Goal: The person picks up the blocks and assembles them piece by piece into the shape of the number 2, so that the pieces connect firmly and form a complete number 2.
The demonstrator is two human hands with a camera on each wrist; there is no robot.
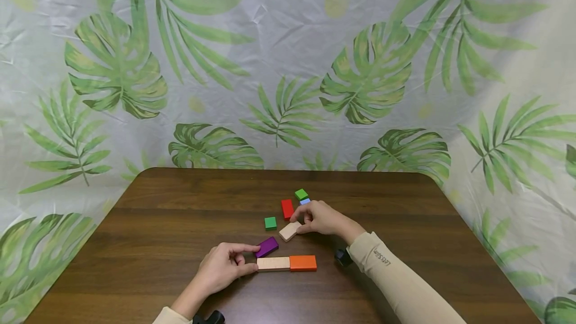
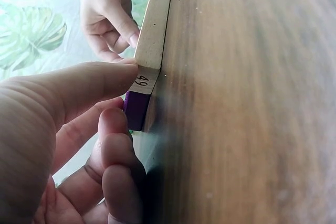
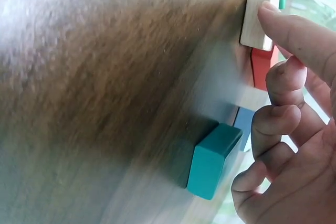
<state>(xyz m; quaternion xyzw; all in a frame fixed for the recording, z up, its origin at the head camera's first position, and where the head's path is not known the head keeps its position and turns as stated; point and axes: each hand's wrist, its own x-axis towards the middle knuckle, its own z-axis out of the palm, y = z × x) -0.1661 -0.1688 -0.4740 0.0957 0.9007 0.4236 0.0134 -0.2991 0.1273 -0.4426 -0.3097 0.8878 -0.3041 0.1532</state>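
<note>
On the brown table, a plain wooden block (image 1: 273, 264) lies end to end with an orange block (image 1: 303, 263). My left hand (image 1: 223, 266) has its thumb at the left end of that plain block, where the left wrist view shows the number 49. Its index fingertip touches a purple block (image 1: 267, 247) lying at a slant just behind. My right hand (image 1: 320, 219) pinches a second plain wooden block (image 1: 289, 231) between thumb and index finger, low over the table. The other right fingers (image 3: 277, 124) curl loosely beside a teal block (image 3: 214, 161), which the hand hides from the head view.
Behind the slanted purple block lies a green block (image 1: 270, 223). A red block (image 1: 287, 209), a blue block (image 1: 304, 202) and a light green block (image 1: 301, 194) lie close around the right hand. A leaf-patterned curtain (image 1: 288, 64) hangs behind the table's far edge.
</note>
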